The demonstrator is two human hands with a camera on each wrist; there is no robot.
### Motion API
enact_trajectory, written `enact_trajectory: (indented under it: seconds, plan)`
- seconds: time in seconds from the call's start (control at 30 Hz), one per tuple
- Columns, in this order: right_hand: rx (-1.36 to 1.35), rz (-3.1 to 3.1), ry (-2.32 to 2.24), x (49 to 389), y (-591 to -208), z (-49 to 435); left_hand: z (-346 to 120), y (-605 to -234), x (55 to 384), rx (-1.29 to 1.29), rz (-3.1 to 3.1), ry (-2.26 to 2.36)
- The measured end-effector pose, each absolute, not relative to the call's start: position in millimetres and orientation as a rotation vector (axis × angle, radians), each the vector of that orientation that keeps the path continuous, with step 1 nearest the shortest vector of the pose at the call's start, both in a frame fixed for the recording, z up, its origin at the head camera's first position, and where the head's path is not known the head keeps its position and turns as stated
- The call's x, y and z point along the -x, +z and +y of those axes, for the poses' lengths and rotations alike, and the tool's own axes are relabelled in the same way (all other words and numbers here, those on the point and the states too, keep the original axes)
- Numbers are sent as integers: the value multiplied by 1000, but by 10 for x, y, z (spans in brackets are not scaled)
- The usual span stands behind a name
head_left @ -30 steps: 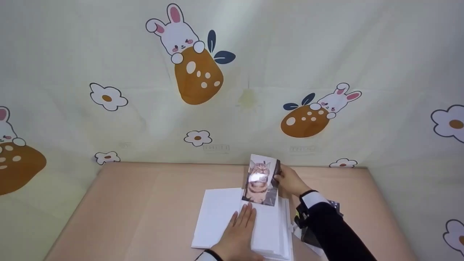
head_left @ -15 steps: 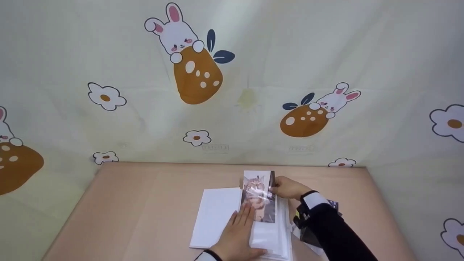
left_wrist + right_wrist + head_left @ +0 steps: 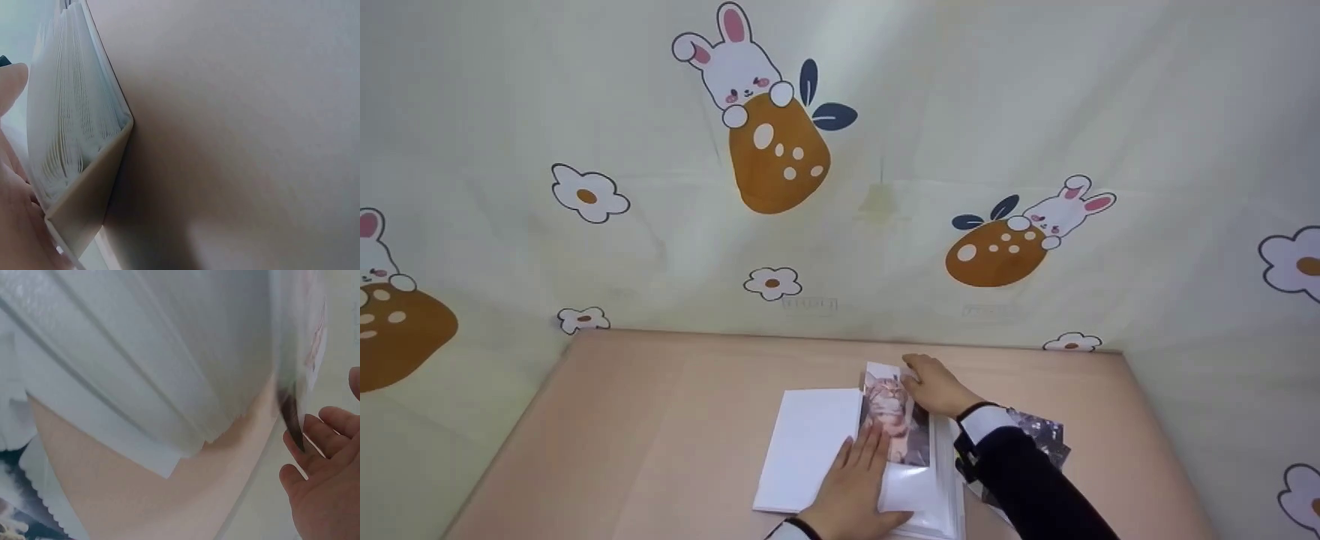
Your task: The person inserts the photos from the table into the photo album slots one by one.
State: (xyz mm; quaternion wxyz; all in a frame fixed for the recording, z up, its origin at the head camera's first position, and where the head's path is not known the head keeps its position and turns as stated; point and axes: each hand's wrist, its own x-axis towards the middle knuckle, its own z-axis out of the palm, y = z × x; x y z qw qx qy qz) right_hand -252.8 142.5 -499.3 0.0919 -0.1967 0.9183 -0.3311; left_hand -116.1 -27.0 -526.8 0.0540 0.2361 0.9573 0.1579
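Observation:
A photo album (image 3: 817, 442) lies open on the table, its stacked pages (image 3: 67, 101) seen edge-on in the left wrist view. My left hand (image 3: 851, 480) rests flat across the album, fingers straight, fingertips over the lower left part of a cat photo (image 3: 889, 409). The photo lies over the right-hand page, its lower part apparently inside a clear sleeve (image 3: 911, 487), its top jutting above the page. At its upper right edge is my right hand (image 3: 937, 386). The right wrist view shows the fingers (image 3: 332, 439) loosely bent against the photo's edge, the thumb apart.
Several other photos (image 3: 1039, 435) lie to the right of the album, partly hidden under the right forearm. The pinkish-tan table (image 3: 660, 427) ends at a cloth backdrop (image 3: 660, 262) printed with rabbits and flowers.
The cat photo has come down from above the album onto the right page and slid lower. My right hand has loosened its pinch and moved to the photo's upper right edge. My left hand stays put.

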Motion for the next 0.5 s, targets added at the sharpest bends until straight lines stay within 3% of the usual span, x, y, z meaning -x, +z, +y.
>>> enact_trajectory:
  seconds: [0.5]
  plan:
    - [820, 2627, -912, 2332, -4966, 1419, -275, -5288, 1144, -727, 2932, 472]
